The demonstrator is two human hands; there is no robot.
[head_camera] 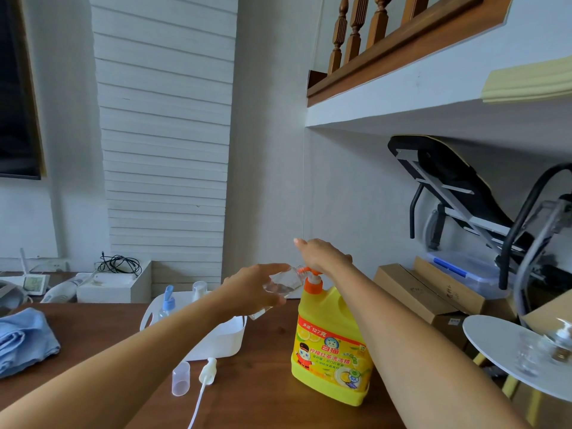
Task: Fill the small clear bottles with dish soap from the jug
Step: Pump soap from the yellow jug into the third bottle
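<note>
1 person, 2 arms in view. The long, slim left forearm (139,351) is bare from the frame edge to the wrist, smooth, tapering toward the wrist; hair too fine to tell. The left hand (253,284) is bare, its back showing, with smooth knuckles and slender fingers; nails not clear. The right forearm (418,335) is bare too, with the same slim build. It looks thicker near the bottom edge under the wide-angle lens, and a soft shadow runs along its underside. The right hand (325,255) is bare, its back showing, with a nail visible at 1 fingertip (296,241), detail too small to tell. Both wrists are narrow and bare. Upper arms, clothing and the rest of the body lie outside the frame.
</note>
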